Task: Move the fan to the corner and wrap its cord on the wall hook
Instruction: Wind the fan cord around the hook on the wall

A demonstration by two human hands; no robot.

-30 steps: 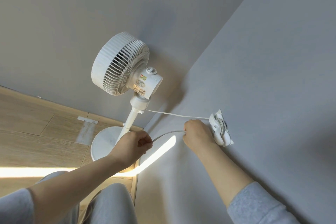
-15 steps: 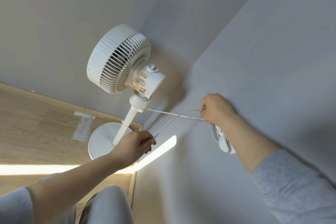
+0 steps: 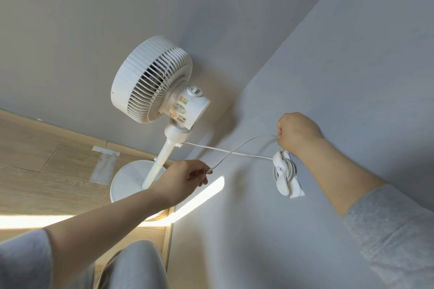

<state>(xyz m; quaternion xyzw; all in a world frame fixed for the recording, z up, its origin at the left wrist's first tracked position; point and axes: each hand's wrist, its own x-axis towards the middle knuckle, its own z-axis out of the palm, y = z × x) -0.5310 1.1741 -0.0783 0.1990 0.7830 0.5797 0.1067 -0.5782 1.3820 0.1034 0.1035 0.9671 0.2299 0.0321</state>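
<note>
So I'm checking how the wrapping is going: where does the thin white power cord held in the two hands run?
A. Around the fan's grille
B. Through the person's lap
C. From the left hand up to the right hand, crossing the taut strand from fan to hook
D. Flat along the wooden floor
C: the thin white power cord arcs from the left hand to the right hand, crossing the strand to the white wall hook.

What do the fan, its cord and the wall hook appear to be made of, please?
Fan: looks like matte white moulded plastic, judging by its thin ribbed grille and seamless housing.
Cord: seemingly a flexible white plastic or rubber sheath; it bends smoothly between the hands.
Wall hook: probably glossy white plastic, rounded with a soft sheen, on a white pad stuck to the wall; what the pad is made of cannot be told.
</note>
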